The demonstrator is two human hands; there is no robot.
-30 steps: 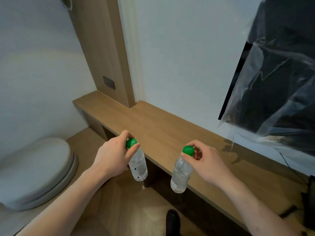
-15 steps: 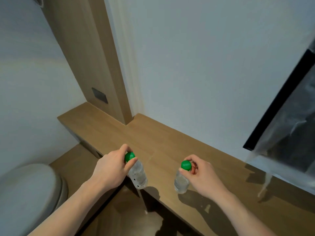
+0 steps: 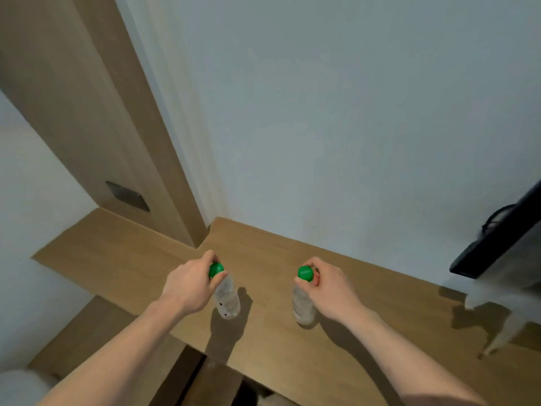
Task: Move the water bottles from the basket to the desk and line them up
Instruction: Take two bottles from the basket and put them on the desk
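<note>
Two clear water bottles with green caps are upright over the wooden desk (image 3: 292, 253). My left hand (image 3: 190, 284) pinches the cap of the left bottle (image 3: 227, 300). The right bottle (image 3: 303, 306) is held the same way, its cap pinched by my right hand (image 3: 330, 288). Both bottles are near the desk's front edge, about a hand's width apart, their bases at or just above the surface. The basket is out of view.
A wooden wall panel (image 3: 87, 127) with a grey socket plate (image 3: 127, 196) rises behind the desk's left part. A black screen (image 3: 497, 238) wrapped in plastic hangs at the right, and its plastic reaches the desk. A white round object (image 3: 20, 385) sits at the lower left.
Both hands carried the bottles forward from in front of the desk edge to over the desktop and lowered them. The view tilted up and left.
</note>
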